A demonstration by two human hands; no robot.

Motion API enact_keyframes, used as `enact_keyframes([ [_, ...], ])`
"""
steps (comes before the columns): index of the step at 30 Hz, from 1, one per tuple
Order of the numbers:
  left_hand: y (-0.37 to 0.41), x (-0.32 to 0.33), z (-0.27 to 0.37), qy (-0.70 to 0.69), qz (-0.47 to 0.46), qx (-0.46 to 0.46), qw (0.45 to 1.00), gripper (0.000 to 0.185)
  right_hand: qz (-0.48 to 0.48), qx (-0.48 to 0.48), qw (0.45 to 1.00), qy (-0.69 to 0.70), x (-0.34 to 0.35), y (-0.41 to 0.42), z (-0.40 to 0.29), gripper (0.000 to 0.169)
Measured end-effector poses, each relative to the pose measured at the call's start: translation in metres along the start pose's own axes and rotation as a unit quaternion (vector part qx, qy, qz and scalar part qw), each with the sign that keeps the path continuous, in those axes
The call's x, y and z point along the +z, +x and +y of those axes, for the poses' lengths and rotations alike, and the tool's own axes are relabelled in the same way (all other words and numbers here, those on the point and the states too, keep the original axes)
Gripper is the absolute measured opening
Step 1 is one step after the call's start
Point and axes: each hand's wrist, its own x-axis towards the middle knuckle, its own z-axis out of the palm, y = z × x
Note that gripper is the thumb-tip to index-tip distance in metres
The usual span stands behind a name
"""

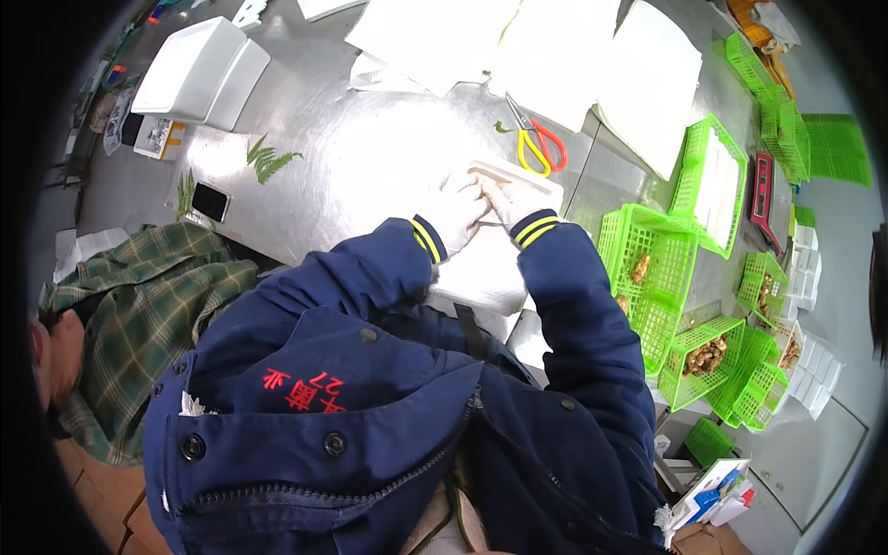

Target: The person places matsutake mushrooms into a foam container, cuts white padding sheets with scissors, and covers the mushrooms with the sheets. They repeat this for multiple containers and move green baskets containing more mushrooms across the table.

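A shallow white tray (pixel 527 178) lies on the steel table in front of me, washed out by glare. My left hand (pixel 454 211), in a white glove, reaches over its left end with the fingers bent. From the other side my right hand (pixel 515 201), also gloved in white, rests over the tray's near side. The fingertips of both hands come together there, and whatever may be between them is hidden. Just beyond the tray lie scissors (pixel 538 146) with one yellow and one red handle. Nearer my body is a white padded sheet or stack (pixel 482 274).
White sheets (pixel 555 55) cover the table's far side. Left are white foam boxes (pixel 201 73), fern leaves (pixel 270 163), a phone (pixel 210 202) and a person in a plaid shirt (pixel 159 298). Right are green baskets (pixel 649 277), some holding brown mushroom-like pieces (pixel 705 357), and a red scale (pixel 763 198).
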Motion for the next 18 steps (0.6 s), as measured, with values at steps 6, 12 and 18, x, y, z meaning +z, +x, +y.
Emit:
enact_keyframes([
  [6,0.002,0.0,-0.006,-0.078,0.029,0.037,0.996,0.036,0.171,-0.119,0.976,0.059,-0.02,-0.01,0.006,0.041],
  [12,0.011,-0.023,0.01,-0.058,0.019,0.005,0.998,0.04,0.129,0.12,0.96,0.22,-0.1,-0.043,0.045,0.035],
  [18,0.018,-0.027,0.01,-0.084,0.029,0.034,0.995,0.042,0.356,0.324,0.803,0.351,-0.156,-0.085,0.242,0.026],
])
